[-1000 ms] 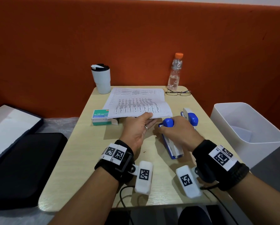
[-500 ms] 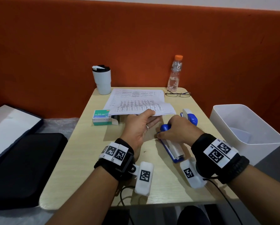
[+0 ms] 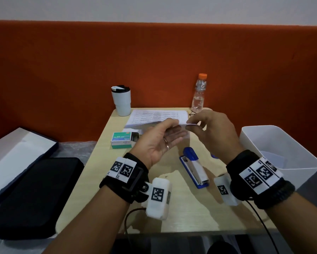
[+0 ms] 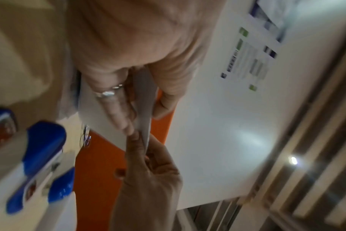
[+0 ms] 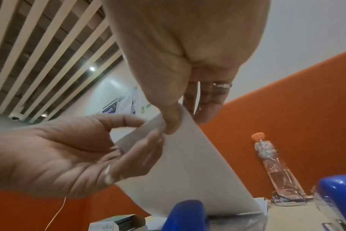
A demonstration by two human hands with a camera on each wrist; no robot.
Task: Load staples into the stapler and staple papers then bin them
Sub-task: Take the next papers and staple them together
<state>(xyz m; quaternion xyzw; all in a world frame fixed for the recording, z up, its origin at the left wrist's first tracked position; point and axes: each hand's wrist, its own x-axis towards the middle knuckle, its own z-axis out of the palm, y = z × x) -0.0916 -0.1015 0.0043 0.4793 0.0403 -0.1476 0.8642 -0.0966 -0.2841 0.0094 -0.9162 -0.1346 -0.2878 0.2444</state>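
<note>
Both hands are raised above the table and hold a white paper (image 5: 190, 164) between them. My left hand (image 3: 177, 129) pinches its edge between thumb and fingers, as the left wrist view shows on the paper (image 4: 145, 93). My right hand (image 3: 190, 125) pinches the same edge with thumb and fingertips (image 5: 170, 128). The blue and white stapler (image 3: 194, 167) lies closed on the table below, untouched. A second blue stapler (image 5: 338, 197) lies to its right, mostly hidden behind my right wrist in the head view. The green staple box (image 3: 122, 140) sits at the left, with the paper stack (image 3: 154, 115) behind.
A white bin (image 3: 282, 143) stands right of the table. At the back edge stand a white tumbler (image 3: 121, 100) and an orange-capped bottle (image 3: 199, 94), with glasses (image 5: 286, 198) beside it. A black case (image 3: 33, 195) lies on the left.
My right hand let go of the stapler. Both hands rose off the table with the paper, which was lying under my left hand before.
</note>
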